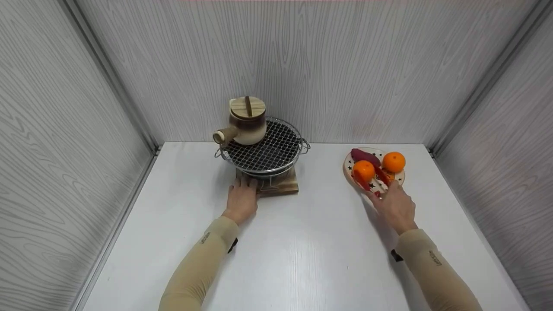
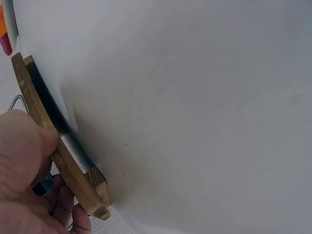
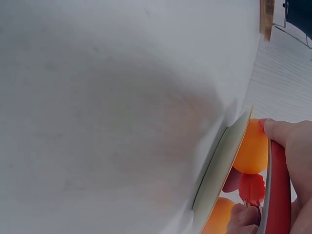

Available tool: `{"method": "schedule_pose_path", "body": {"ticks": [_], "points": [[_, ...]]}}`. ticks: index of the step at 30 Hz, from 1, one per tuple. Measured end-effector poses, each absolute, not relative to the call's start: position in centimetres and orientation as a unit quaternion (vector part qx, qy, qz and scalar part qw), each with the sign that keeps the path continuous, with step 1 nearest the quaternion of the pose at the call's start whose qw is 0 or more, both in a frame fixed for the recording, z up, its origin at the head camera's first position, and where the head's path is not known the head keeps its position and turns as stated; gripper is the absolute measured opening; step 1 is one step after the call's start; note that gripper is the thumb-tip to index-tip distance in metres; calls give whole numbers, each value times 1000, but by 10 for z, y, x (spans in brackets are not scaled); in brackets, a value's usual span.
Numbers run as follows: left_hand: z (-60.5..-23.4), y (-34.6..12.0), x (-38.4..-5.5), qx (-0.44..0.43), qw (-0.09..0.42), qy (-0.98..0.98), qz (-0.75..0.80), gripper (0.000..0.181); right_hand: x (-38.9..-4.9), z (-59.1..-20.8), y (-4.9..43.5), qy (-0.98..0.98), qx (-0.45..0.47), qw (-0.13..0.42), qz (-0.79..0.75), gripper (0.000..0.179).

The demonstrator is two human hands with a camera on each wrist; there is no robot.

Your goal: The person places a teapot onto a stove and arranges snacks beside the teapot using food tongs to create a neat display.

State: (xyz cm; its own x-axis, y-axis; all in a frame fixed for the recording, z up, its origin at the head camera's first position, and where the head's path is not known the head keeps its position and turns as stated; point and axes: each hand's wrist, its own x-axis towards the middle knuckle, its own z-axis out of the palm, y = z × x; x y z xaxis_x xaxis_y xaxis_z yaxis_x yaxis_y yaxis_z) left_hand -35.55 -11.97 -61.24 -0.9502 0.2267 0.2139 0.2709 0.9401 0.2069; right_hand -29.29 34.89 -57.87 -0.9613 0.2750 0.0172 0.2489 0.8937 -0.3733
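Note:
My left hand [image 1: 243,199] holds the near left corner of a wooden base [image 1: 278,185]. In the left wrist view the thumb lies on the edge of the wooden base [image 2: 73,175], fingers curled at its end. On that base stands a round grill [image 1: 281,149] with a black mesh top. My right hand [image 1: 395,209] grips a pair of red tongs [image 1: 381,175] over a star-patterned plate [image 1: 349,173]. The tongs' arms reach to either side of the nearer orange [image 1: 363,169]; contact is unclear. Another orange [image 1: 394,162] and a purple sweet potato [image 1: 365,156] share the plate.
A brown-and-cream teapot [image 1: 252,129] with a wooden lid and side handle sits on the mesh, its handle pointing to the near left. Wire handles stick out from the grill's sides. Grey wood-grain panels [image 1: 302,65] rise behind and beside the white table [image 1: 302,246].

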Motion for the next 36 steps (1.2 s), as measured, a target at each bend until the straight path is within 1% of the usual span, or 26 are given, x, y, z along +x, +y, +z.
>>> {"method": "schedule_pose_path", "body": {"ticks": [14,21,30,36], "points": [[-614,-120,-357,-125,87,-980,-127,48,-293,-575,349,-967,-145,29,207,88],[-613,-120,-356,-125,93,-979,-128,50,-294,-571,349,-969,-146,30,198,90],[-613,-120,-359,-114,56,-983,-134,50,-295,-560,345,-973,-134,50,184,88],[-613,-120,-359,-112,57,-984,-128,49,-296,-555,342,-974,-112,73,185,89]]}}
